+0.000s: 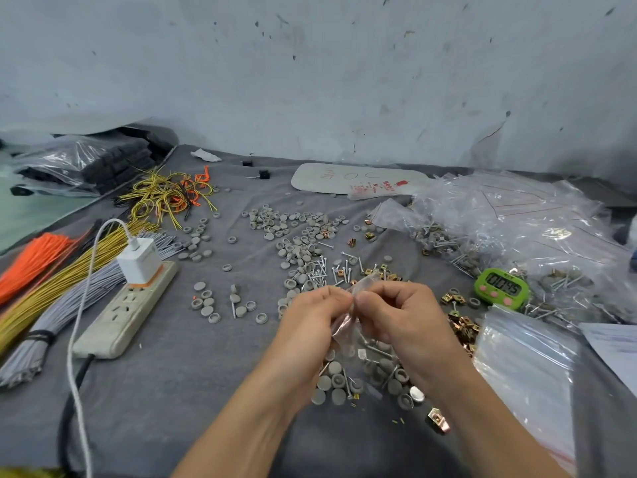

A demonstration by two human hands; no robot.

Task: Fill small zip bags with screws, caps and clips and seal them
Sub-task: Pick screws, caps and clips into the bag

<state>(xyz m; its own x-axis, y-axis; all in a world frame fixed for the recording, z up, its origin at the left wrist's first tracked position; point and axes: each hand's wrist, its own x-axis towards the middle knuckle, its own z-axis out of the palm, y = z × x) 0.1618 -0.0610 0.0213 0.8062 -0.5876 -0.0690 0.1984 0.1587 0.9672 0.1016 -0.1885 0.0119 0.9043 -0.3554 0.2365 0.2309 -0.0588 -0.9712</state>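
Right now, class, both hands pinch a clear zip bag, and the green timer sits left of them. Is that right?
Not quite: the left hand and right hand do both pinch the clear zip bag, but the head view shows the green timer right of them, not left.

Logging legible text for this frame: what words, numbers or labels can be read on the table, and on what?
"00:45": display of the green timer.
Red handwriting on the white board: upside down, not legible.
Red printed label on the clear bag pack: too blurred to read.
Faint print on the paper sheet: too small to read.
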